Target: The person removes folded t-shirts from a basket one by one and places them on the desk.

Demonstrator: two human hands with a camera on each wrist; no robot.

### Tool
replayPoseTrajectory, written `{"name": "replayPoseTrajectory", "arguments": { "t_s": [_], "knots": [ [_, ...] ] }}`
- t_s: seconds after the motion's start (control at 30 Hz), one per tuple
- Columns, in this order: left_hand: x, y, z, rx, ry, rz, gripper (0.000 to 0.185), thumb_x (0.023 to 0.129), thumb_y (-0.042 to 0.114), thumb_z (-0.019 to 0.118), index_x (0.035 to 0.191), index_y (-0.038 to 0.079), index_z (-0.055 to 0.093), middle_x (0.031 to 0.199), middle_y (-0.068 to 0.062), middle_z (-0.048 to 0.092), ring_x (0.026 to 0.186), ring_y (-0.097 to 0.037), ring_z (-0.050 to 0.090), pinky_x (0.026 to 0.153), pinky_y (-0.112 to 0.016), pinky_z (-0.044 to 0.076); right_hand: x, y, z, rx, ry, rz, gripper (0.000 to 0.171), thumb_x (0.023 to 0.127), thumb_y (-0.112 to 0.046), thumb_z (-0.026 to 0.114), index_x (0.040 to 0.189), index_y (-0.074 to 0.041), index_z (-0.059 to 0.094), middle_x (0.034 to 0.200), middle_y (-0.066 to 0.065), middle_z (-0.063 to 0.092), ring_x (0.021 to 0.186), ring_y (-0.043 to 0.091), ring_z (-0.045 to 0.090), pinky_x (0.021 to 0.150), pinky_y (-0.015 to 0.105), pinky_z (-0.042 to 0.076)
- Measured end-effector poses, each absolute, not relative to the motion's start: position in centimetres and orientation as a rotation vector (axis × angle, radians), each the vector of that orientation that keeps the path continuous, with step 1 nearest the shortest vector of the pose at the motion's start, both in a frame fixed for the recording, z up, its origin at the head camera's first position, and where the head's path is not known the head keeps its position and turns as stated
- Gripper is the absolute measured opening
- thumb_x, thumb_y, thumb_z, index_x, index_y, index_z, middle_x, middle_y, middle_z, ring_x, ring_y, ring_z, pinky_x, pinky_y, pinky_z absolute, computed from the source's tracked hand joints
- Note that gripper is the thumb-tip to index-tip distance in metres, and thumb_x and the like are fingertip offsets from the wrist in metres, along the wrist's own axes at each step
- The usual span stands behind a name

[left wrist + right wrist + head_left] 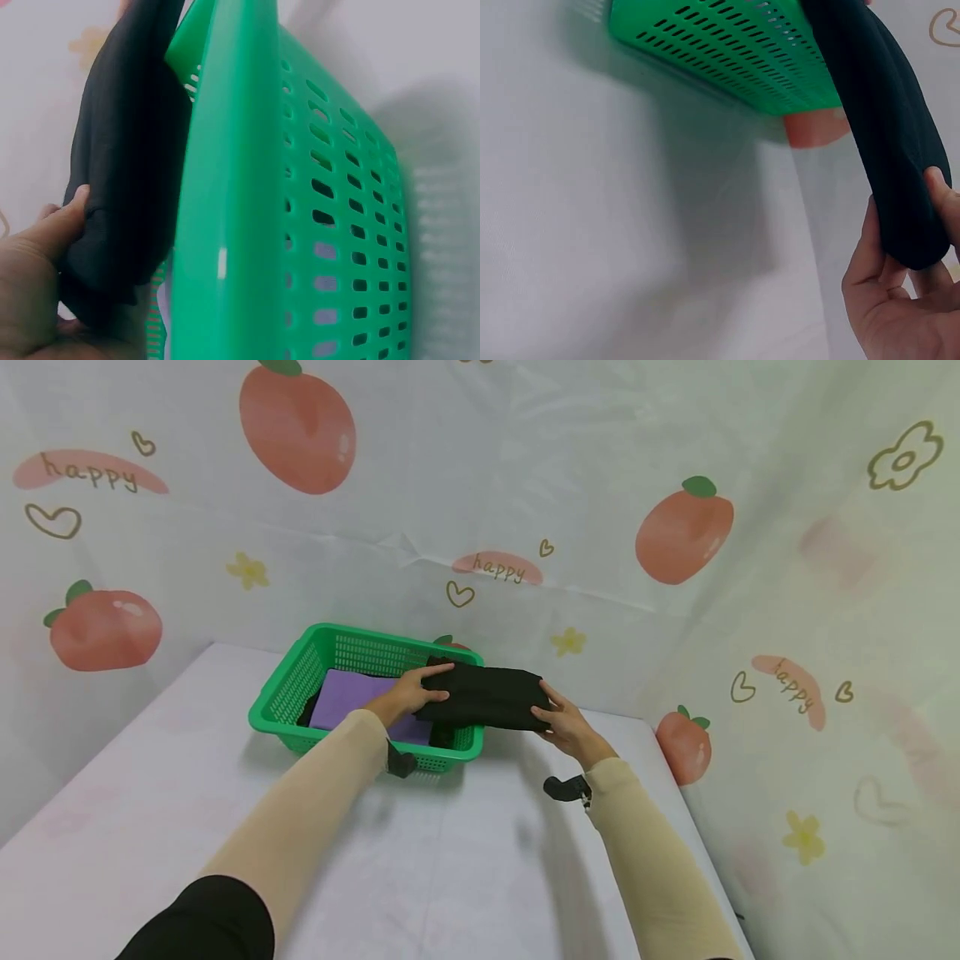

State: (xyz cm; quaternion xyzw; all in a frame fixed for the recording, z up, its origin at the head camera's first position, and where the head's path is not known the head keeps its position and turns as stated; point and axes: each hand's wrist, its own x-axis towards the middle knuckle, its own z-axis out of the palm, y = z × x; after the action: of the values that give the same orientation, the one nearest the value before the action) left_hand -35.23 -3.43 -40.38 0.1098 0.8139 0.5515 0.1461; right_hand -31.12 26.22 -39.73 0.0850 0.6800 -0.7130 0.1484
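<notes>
Both hands hold a folded black cloth above the right end of a green plastic basket. At the cloth's left end, my left hand grips it with thumb and fingers; the left wrist view shows the thumb pressed on the dark fabric. My right hand pinches the other end, which sticks out past the basket's rim. In the right wrist view the fingers wrap under the rounded end of the cloth. A folded purple cloth lies inside the basket, with black material partly hidden around it.
The basket stands near the back of a table with a white cover. Behind and to the right hangs a white curtain printed with fruit, hearts and flowers. Small black wrist devices hang at both sleeves.
</notes>
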Motion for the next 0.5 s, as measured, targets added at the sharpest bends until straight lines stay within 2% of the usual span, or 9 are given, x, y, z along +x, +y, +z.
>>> {"name": "replayPoseTrajectory", "arguments": {
  "t_s": [0.1,0.27,0.37,0.5],
  "knots": [
    [-35.13,-3.28,-40.41,0.33,2.32,1.552,0.061,0.097,0.014,0.063,0.153,0.023,0.039,0.162,-0.018,0.018,0.146,-0.037,0.027,0.113,-0.047,0.036,-31.05,26.42,-39.8,0.231,1.965,-2.036,0.07,0.103,-0.001,0.046,0.158,-0.033,0.017,0.165,0.009,0.014,0.13,0.026,0.047,0.108,0.041,0.034],
    [-34.89,-3.27,-40.21,0.331,2.331,1.502,0.061,0.098,0.015,0.062,0.153,0.021,0.038,0.162,-0.019,0.019,0.148,-0.037,0.023,0.116,-0.047,0.032,-31.08,26.61,-39.94,0.214,1.976,-2.027,0.07,0.102,-0.002,0.048,0.158,-0.033,0.018,0.165,0.003,0.014,0.12,0.02,0.05,0.092,0.034,0.038],
    [-34.84,-3.28,-40.08,0.335,2.33,1.505,0.061,0.098,0.015,0.062,0.153,0.02,0.038,0.162,-0.019,0.018,0.148,-0.037,0.021,0.116,-0.048,0.031,-31.07,26.77,-40.02,0.207,1.98,-2.023,0.07,0.102,-0.002,0.047,0.158,-0.032,0.017,0.166,0.003,0.012,0.122,0.021,0.048,0.092,0.033,0.038],
    [-34.9,-3.08,-40.06,0.341,2.33,1.519,0.061,0.098,0.016,0.062,0.154,0.021,0.037,0.162,-0.018,0.019,0.149,-0.036,0.019,0.117,-0.048,0.03,-30.99,27.23,-40.12,0.205,1.978,-2.018,0.07,0.103,-0.003,0.047,0.158,-0.033,0.016,0.166,0.003,0.009,0.132,0.025,0.041,0.097,0.036,0.036]
  ]
}}
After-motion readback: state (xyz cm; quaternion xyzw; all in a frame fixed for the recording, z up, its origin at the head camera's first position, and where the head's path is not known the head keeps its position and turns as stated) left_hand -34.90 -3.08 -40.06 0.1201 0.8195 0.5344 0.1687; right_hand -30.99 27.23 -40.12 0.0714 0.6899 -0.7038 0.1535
